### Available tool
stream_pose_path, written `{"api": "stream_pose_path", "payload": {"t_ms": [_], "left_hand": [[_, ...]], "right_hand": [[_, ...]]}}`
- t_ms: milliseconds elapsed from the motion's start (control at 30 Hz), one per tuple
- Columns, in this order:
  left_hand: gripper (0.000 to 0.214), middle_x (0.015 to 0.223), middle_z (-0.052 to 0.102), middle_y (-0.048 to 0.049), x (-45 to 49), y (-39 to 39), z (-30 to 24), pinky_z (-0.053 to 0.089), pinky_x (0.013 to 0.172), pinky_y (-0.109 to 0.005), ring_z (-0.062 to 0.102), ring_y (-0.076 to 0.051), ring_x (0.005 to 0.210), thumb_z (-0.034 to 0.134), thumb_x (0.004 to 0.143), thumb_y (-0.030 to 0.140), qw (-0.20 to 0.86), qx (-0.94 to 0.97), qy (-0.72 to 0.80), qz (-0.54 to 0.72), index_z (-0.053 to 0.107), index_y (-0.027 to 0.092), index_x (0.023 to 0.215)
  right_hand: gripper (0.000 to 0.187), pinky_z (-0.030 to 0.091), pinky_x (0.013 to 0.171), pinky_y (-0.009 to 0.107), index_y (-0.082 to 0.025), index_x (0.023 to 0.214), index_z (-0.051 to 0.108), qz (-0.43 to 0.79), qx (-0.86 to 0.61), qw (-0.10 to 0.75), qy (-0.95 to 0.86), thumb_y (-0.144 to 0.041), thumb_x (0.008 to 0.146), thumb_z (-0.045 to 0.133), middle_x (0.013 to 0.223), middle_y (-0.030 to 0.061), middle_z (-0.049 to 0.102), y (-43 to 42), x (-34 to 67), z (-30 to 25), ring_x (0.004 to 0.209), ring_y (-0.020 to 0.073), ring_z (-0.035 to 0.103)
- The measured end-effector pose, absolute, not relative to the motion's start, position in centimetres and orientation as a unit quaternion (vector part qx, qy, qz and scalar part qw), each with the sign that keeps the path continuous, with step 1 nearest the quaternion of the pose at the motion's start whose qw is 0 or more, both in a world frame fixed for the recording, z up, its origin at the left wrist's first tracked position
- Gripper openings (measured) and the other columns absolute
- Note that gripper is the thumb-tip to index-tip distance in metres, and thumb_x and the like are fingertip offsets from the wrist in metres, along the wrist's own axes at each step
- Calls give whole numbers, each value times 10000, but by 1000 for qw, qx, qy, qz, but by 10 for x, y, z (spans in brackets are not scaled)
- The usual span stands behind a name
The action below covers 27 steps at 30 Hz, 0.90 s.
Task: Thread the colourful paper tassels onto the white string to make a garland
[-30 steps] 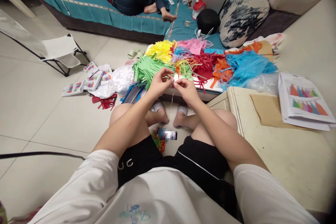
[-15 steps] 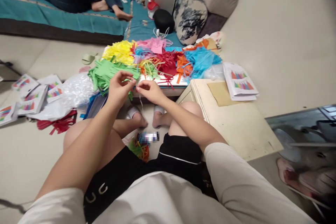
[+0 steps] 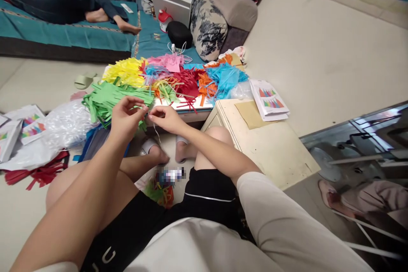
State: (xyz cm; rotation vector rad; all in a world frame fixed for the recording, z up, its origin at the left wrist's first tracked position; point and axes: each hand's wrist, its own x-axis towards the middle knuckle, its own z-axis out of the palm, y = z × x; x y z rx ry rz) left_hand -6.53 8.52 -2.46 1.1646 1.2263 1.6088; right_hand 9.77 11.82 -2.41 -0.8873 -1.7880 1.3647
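Over tiles (image 3: 41, 87), left hand (image 3: 125, 117) and right hand (image 3: 168, 119) pinch vertical string (image 3: 156, 130).

The string (image 3: 155, 129) pinched between the left hand (image 3: 126, 117) and the right hand (image 3: 167, 118) is thin, white and matt. The green fringes (image 3: 105, 100), yellow fringes (image 3: 126, 71), red fringes (image 3: 188, 80) and blue fringes (image 3: 226, 76) are thin, matt paper. The bag (image 3: 68, 119) beside them is crinkled clear plastic and shiny. The cabinet (image 3: 277, 148) looks like cream-painted wood, matt and scuffed. On it lie a dull brown paper sheet (image 3: 251, 114) and glossy printed cards (image 3: 269, 100). The floor (image 3: 318, 59) is smooth tile with a faint sheen. The sofa cover (image 3: 63, 36) is teal cloth.
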Motion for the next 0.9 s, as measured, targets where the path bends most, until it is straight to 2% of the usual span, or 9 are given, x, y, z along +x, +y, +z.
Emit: {"api": "stream_pose_path", "payload": {"t_ms": [333, 633, 900], "left_hand": [[399, 856, 682, -10, -63, 85, -22, 466, 517, -193, 575, -73, 616, 920, 630, 295, 393, 459, 489, 629, 679, 182, 926], [393, 847, 674, -5, -64, 85, -24, 454, 515, -198, 561, -69, 603, 941, 655, 314, 397, 456, 489, 629, 669, 193, 911], [398, 843, 691, -10, -64, 85, -23, 455, 508, -204, 560, -74, 595, 950, 613, 291, 401, 449, 487, 633, 697, 197, 905]], "right_hand": [[138, 439, 764, 253, -143, 799, 676, 533, -355, 351, -683, -215, 864, 775, 746, -19, 630, 114, 97, -18, 768, 133, 546], [155, 455, 764, 258, -145, 792, 669, 535, -349, 349, -685, -236, 870, 767, 755, -11, 637, 114, 97, -19, 765, 136, 558], [146, 457, 749, 262, -152, 814, 662, 535, -342, 346, -691, -255, 875, 744, 758, -11, 623, 116, 97, -23, 767, 140, 559]]}}
